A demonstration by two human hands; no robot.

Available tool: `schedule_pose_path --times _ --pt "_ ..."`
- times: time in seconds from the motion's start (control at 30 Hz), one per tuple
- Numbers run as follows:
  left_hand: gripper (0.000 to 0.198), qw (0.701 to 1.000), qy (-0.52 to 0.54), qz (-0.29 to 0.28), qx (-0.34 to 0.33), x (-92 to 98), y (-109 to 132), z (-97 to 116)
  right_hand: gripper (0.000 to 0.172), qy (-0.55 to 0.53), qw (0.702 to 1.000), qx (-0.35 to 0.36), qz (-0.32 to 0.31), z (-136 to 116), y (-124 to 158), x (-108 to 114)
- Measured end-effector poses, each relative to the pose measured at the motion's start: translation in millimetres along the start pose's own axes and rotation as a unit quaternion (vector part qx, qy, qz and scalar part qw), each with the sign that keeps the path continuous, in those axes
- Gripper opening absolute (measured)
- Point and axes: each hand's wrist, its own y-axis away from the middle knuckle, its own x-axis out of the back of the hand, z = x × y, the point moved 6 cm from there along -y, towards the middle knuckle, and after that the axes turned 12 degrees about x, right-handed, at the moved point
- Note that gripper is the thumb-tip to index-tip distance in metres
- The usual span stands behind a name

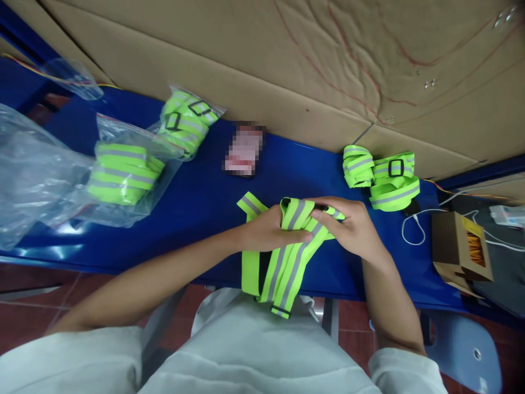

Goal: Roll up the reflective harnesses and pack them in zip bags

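Note:
A neon-yellow reflective strap (293, 273) with grey stripes is bunched between my two hands over the blue table's near edge. My left hand (270, 230) is closed round its folded loops, thumb lying across the front. On the other side, my right hand (342, 221) pinches the upper folds between thumb and fingers. Several lengths hang down toward my lap, with a black buckle at the lowest end. One loose end sticks out to the left, behind my left hand. Parts of the strap inside my fingers are hidden.
Bagged yellow straps (123, 172) lie at left, with another bag (186, 123) behind. A blurred-out phone (245, 150) rests mid-table. Rolled straps (394, 178) sit back right, near a white cable (414, 241) and a cardboard box (459, 249). A cardboard wall (229, 60) borders the back.

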Motion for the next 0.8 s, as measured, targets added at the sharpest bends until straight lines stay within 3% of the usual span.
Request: schedule_pose_path --times 0.07,0.13,0.33,0.4,0.53,0.6,0.67,0.73,0.8 --pt "0.038 0.999 0.022 -0.032 0.029 -6.9 1.2 -4.0 0.017 -0.001 0.998 -0.023 0.052 1.4 1.9 3.8" --pt "0.035 0.995 0.051 -0.076 0.044 -17.7 4.0 -5.5 0.024 -0.007 0.995 -0.040 0.093 -0.5 3.5 9.0" --pt "0.030 0.973 0.163 -0.153 0.056 -38.8 16.7 4.4 0.021 -0.004 0.993 -0.050 0.109 -20.1 -2.3 20.3" --pt "0.029 0.975 0.154 -0.148 0.061 -38.3 19.1 8.1 0.019 -0.003 0.994 -0.051 0.102 -27.6 -5.6 24.5" --pt "0.027 0.988 0.116 -0.085 0.046 -30.9 20.4 17.4 0.017 -0.013 0.996 -0.047 0.079 -44.6 -8.7 36.5" --pt "0.027 0.986 0.131 -0.090 0.040 -34.8 23.9 23.4 0.021 -0.046 0.993 -0.067 0.085 -50.7 -5.9 43.4" --pt "0.028 0.970 0.180 -0.155 0.056 -49.9 32.8 28.4 0.030 -0.093 0.985 -0.094 0.114 -54.4 -0.8 50.1" --pt "0.032 0.927 0.263 -0.253 0.085 -71.7 47.9 33.2 0.039 -0.127 0.975 -0.113 0.146 -56.0 3.9 53.8" --pt "0.036 0.882 0.335 -0.313 0.108 -88.7 63.3 36.0 0.041 -0.149 0.968 -0.132 0.154 -52.6 6.2 52.4"
